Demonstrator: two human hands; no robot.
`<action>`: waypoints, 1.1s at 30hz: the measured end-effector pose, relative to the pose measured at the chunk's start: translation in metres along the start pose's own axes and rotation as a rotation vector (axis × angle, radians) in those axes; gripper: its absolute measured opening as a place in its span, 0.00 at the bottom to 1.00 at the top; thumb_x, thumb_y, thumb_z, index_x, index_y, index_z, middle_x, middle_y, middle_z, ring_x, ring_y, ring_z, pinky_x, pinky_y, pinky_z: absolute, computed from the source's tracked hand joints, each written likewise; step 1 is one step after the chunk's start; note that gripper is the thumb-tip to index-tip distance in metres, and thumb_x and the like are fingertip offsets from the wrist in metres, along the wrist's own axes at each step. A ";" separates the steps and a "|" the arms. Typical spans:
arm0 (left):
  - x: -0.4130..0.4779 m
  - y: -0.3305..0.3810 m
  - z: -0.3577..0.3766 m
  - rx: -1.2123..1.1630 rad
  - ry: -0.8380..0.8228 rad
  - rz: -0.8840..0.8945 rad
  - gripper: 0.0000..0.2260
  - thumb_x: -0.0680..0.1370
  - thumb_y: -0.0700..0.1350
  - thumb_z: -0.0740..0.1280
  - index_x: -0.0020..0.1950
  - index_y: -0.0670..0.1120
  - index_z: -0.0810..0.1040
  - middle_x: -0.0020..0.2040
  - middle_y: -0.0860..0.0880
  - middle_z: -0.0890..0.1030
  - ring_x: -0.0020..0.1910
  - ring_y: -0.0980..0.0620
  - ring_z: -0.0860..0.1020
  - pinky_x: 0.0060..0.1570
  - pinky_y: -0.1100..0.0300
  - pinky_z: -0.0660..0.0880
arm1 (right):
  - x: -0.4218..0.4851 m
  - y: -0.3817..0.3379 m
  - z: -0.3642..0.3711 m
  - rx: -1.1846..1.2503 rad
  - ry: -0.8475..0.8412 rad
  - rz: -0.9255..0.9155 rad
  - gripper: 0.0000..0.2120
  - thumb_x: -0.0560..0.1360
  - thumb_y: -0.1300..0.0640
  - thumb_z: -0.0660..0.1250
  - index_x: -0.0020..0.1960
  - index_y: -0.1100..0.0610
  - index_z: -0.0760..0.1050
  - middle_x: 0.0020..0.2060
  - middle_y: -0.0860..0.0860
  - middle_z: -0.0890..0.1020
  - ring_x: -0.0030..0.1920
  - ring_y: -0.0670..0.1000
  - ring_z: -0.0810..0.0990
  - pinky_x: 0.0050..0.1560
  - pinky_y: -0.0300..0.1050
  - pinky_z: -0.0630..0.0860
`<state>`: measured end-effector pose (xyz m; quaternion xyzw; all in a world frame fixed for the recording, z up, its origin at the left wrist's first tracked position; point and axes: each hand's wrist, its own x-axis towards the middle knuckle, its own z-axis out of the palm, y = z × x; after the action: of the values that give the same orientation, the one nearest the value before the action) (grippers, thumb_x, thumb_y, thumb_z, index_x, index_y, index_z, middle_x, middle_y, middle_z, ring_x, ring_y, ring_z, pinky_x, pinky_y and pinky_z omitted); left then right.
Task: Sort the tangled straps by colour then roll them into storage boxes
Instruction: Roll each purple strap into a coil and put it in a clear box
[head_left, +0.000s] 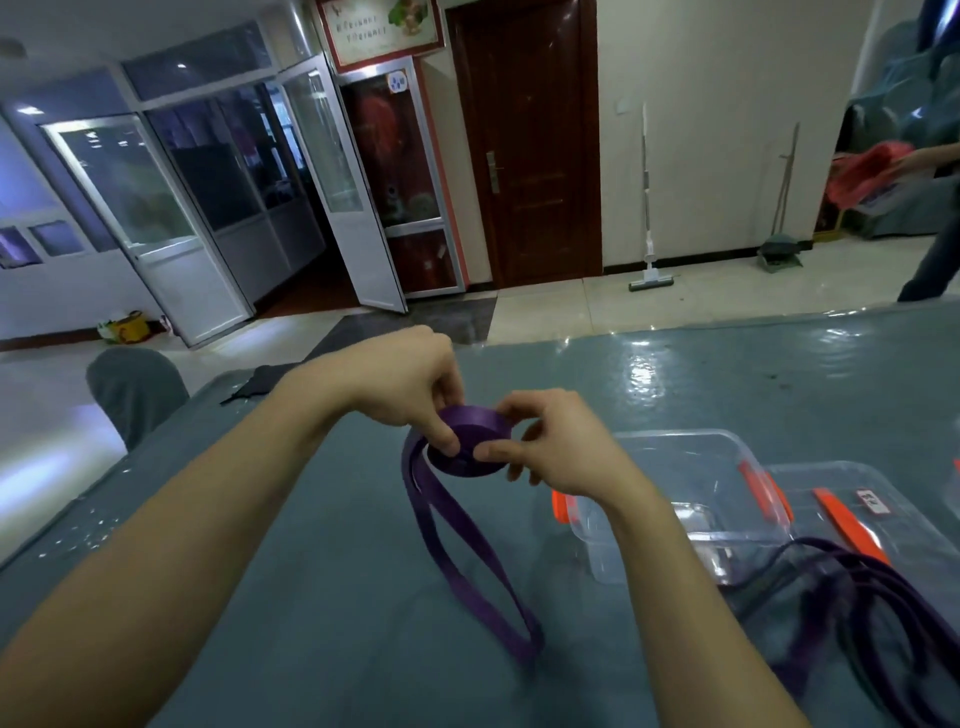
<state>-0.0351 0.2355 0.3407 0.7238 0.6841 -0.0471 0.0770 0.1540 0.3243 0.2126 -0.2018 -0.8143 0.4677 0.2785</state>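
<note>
Glossy purple strap (470, 447) half rolled, loose tail looping, both hands (415, 389) pinching the coil

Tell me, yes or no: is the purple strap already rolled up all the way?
No: a loose loop trails from the purple roll, held by left hand and right hand, down onto the table.

You can't read the label (874, 501) on the far box (914, 530); the loose straps (852, 564) run off the right edge.
</note>
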 end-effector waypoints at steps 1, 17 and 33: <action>0.000 0.003 0.001 0.045 0.002 0.015 0.13 0.69 0.59 0.84 0.49 0.56 0.91 0.36 0.64 0.86 0.38 0.64 0.84 0.40 0.60 0.79 | -0.004 0.004 0.004 0.045 0.019 0.001 0.11 0.72 0.51 0.84 0.50 0.47 0.84 0.40 0.47 0.88 0.33 0.52 0.88 0.37 0.56 0.86; -0.002 -0.014 0.078 -1.097 0.519 0.056 0.23 0.70 0.58 0.85 0.62 0.53 0.89 0.57 0.46 0.90 0.58 0.44 0.89 0.61 0.52 0.85 | -0.015 0.005 0.012 0.982 0.310 -0.085 0.18 0.75 0.54 0.76 0.60 0.62 0.78 0.52 0.63 0.86 0.36 0.55 0.87 0.44 0.46 0.86; 0.013 0.004 0.043 0.027 -0.074 -0.014 0.09 0.71 0.56 0.84 0.48 0.55 0.91 0.36 0.59 0.87 0.38 0.59 0.84 0.41 0.58 0.79 | -0.017 0.029 0.017 -0.043 0.113 0.041 0.16 0.71 0.41 0.83 0.52 0.46 0.85 0.44 0.42 0.87 0.30 0.49 0.84 0.37 0.50 0.82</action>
<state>-0.0284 0.2406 0.2965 0.7179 0.6849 -0.0839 0.0922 0.1583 0.3174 0.1758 -0.2505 -0.8028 0.4433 0.3102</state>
